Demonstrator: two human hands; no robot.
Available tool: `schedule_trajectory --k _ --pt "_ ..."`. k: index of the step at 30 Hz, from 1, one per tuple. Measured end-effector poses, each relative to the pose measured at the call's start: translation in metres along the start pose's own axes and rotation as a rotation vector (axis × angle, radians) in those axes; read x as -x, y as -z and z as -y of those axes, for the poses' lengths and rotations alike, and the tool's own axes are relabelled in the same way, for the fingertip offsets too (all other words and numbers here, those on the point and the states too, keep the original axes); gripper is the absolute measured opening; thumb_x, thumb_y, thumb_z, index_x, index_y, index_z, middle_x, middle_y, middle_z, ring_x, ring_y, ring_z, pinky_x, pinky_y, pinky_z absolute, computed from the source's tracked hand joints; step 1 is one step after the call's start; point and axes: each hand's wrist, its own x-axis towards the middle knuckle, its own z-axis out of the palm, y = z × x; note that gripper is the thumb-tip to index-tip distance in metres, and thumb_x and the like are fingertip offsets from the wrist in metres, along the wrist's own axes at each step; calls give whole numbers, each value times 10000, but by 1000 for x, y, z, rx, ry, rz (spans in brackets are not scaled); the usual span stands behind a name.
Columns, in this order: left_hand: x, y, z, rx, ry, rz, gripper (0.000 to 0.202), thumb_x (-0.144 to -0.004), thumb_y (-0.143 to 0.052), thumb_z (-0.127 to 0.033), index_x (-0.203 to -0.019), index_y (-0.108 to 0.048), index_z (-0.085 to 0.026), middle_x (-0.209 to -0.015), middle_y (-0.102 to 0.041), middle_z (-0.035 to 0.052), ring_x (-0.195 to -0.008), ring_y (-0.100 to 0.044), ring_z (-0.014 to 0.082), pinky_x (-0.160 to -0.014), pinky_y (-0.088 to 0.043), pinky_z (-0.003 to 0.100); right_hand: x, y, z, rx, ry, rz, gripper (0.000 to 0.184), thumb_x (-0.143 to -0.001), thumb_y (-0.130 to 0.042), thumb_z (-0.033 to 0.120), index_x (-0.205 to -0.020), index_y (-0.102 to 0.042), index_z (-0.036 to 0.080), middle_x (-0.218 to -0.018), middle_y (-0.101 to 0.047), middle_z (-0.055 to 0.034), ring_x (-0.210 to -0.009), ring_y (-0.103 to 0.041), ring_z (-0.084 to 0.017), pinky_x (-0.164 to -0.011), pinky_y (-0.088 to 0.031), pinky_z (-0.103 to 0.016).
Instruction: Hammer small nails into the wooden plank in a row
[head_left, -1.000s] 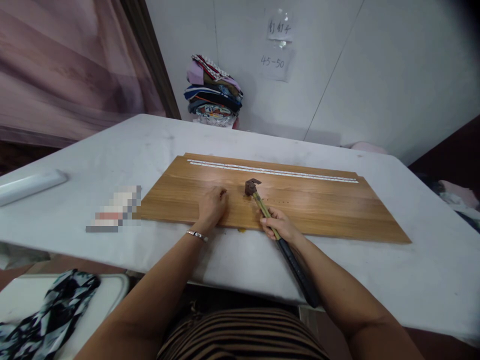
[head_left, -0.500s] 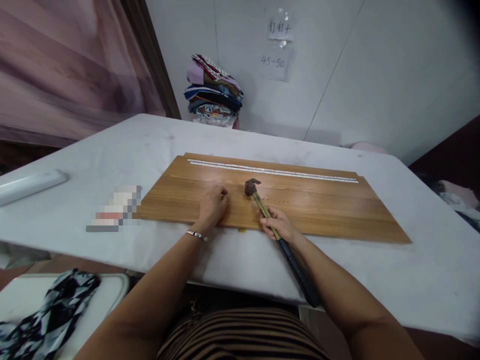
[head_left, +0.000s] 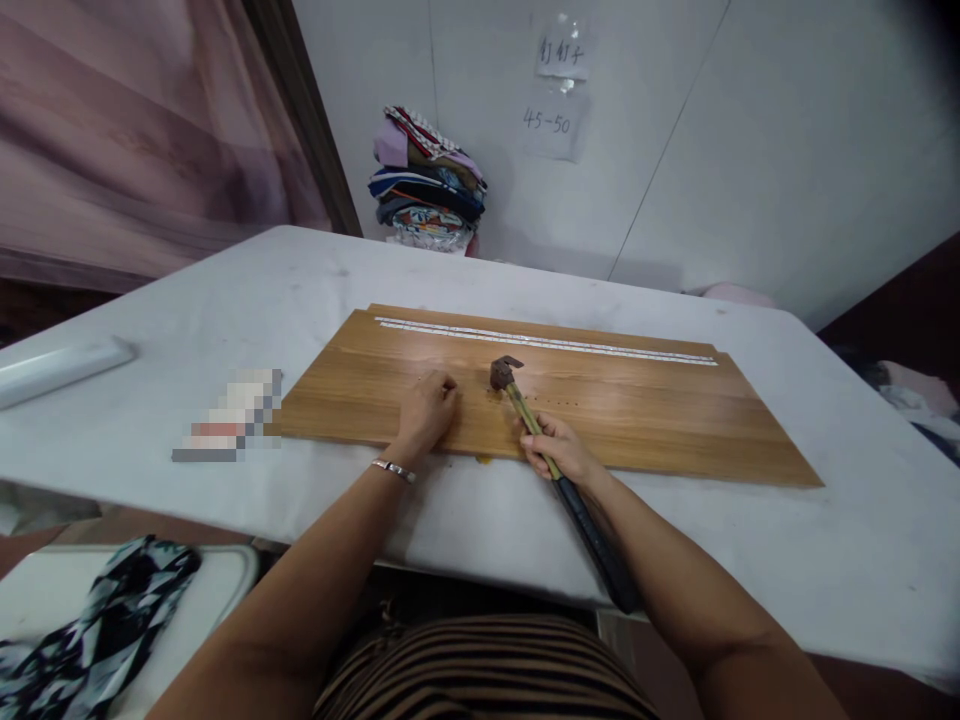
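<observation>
A long wooden board [head_left: 637, 420] lies flat on the white table [head_left: 315, 290]. My right hand [head_left: 561, 450] is wrapped round the handle of a hammer [head_left: 517, 395], whose rusty head rests on the board beside a short row of small dark nail dots [head_left: 551, 403]. My left hand [head_left: 426, 408] rests on the board to the left of the hammer head, fingers curled in a loose fist; what it may hold is hidden. A pale metal strip [head_left: 547, 342] runs along the board's far edge.
A blurred-out small object [head_left: 232, 418] lies left of the board. A white tube-like object [head_left: 64, 368] lies at the table's left edge. Folded clothes [head_left: 427, 185] are stacked against the back wall. A chair with patterned cloth [head_left: 105, 625] stands at lower left.
</observation>
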Motion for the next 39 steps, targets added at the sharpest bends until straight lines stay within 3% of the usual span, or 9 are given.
schedule_trajectory --k 31,39 --pt "0 2 -2 -28 13 6 166 -790 -460 -240 -834 -613 -194 -927 -653 62 -895 -596 200 -809 -462 306 0 2 -3 -20 -12 -3 320 -726 -611 278 -995 -478 168 -443 -461 120 -289 -343 -49 -291 -278 -155" --pt "0 1 -1 4 8 7 215 -782 -464 -212 -924 -622 -180 -977 -659 74 -919 -600 203 -833 -466 312 0 1 0 1 -12 -5 322 -722 -613 296 -985 -480 168 -404 -442 125 -284 -330 -52 -290 -273 -152"
